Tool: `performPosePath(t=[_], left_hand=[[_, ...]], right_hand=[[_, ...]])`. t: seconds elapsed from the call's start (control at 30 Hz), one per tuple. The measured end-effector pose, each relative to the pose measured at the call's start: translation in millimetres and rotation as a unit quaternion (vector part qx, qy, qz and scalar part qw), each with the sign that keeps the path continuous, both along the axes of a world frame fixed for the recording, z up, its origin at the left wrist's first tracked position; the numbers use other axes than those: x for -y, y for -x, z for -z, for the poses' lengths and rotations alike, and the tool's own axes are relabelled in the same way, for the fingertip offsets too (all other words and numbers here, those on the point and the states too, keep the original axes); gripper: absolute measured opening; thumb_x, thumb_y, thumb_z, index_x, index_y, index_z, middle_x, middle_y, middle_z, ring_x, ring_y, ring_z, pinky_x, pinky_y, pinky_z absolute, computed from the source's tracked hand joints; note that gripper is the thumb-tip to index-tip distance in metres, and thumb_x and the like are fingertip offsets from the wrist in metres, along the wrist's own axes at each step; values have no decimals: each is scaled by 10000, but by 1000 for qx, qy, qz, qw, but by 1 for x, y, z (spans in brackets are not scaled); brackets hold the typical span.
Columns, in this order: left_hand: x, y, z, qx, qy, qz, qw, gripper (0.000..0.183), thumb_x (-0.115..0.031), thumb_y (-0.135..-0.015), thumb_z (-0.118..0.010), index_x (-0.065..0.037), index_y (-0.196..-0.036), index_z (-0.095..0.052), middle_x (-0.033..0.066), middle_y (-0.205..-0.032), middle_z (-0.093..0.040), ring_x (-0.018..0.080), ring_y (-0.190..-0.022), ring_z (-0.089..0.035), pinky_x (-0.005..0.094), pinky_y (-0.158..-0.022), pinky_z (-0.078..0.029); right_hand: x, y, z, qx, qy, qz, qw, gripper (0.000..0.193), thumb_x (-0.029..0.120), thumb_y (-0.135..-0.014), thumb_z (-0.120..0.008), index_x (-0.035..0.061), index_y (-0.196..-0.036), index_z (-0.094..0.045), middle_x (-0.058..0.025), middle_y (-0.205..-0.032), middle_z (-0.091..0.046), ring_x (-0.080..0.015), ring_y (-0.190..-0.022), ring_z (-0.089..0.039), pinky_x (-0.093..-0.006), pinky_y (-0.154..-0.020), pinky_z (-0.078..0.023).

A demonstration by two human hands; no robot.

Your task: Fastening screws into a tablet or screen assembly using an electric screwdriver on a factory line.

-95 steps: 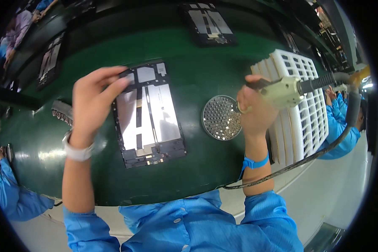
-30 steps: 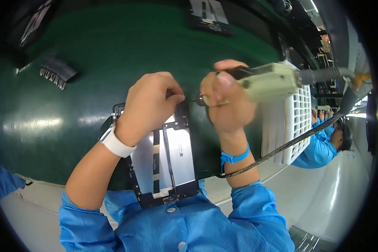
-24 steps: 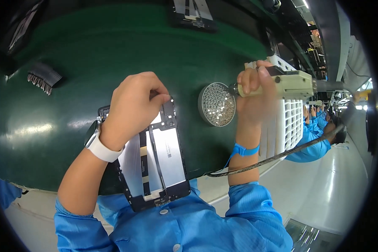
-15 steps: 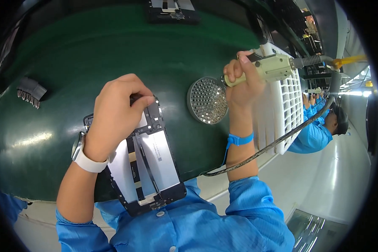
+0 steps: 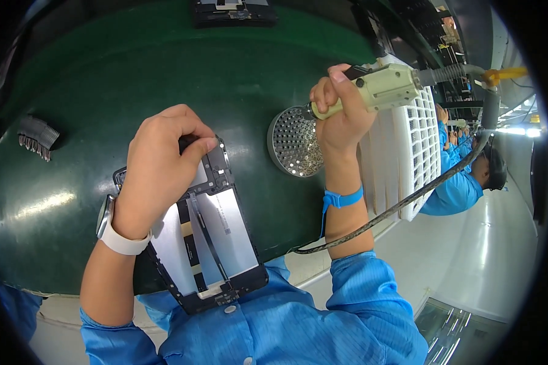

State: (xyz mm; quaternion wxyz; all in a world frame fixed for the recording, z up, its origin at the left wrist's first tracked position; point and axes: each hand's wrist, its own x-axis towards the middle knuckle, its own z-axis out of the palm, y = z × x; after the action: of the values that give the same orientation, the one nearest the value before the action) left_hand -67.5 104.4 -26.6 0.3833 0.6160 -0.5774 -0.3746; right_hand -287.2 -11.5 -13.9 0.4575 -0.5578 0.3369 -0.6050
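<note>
My left hand (image 5: 161, 155) lies over the upper part of an opened tablet (image 5: 228, 219), thumb and forefinger pinched at its top edge. Silver inner surfaces, a black frame and dark ribbon cables show on the tablet, which slants at the bench's near edge. An electric screwdriver (image 5: 383, 88), pale green, is gripped in my right hand (image 5: 346, 115). Its nose points left, over the upper right rim of a round metal dish (image 5: 280, 152). Small screws (image 5: 307, 158) lie in that perforated dish, heaped toward its right side. The screwdriver's bit tip is hard to make out.
A white plastic basket (image 5: 417, 164) stands right of the dish. A dark cable (image 5: 402, 204) runs past my right forearm. Dark comb-like parts (image 5: 38, 137) lie far left on the green bench (image 5: 103, 79); another opened device (image 5: 234, 13) sits at the back. A co-worker (image 5: 463, 188) is at the right.
My right hand and the screwdriver have shifted slightly left and up, with the nose now over the dish's rim. My left hand keeps its pinch at the tablet. The whole view has shifted slightly.
</note>
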Motion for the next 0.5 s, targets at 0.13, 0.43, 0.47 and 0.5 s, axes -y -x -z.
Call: performPosePath(t=[0.13, 0.43, 0.47, 0.5], left_hand=[[-2, -2, 2, -5, 9, -6, 1000, 55, 40, -802, -691, 58, -853, -698, 84, -835, -621, 176, -735, -594, 281, -671, -467], [0, -4, 10, 0, 47, 3, 999, 51, 29, -779, -708, 39, -827, -694, 101, -806, -638, 205, -728, -634, 306, -674, -500], [-1, -3, 11, -3, 52, -5, 999, 58, 23, -774, -714, 22, -830, -698, 97, -805, -642, 214, -722, -632, 311, -667, -499], [-2, -4, 12, 0, 51, -13, 999, 58, 23, -774, -714, 22, -830, -698, 97, -805, -642, 214, -722, -632, 311, -667, -499]], right_hand=[[-2, -5, -3, 13, -9, 9, 1000, 82, 43, -843, -634, -27, -871, -604, -27, -531, -453, -136, -446, -451, -307, -511, -424], [-47, -34, -43, 111, -11, -161, 981, 181, 38, -864, -604, -84, -996, -588, -75, -615, -545, -144, -498, -499, -284, -506, -422], [-59, -44, -42, 104, -23, -193, 975, 176, 32, -866, -608, -84, -996, -587, -82, -633, -556, -144, -501, -500, -274, -493, -415], [-71, -55, -37, 88, -25, -196, 976, 171, 17, -857, -641, -64, -1002, -599, -87, -694, -588, -130, -520, -510, -250, -478, -405]])
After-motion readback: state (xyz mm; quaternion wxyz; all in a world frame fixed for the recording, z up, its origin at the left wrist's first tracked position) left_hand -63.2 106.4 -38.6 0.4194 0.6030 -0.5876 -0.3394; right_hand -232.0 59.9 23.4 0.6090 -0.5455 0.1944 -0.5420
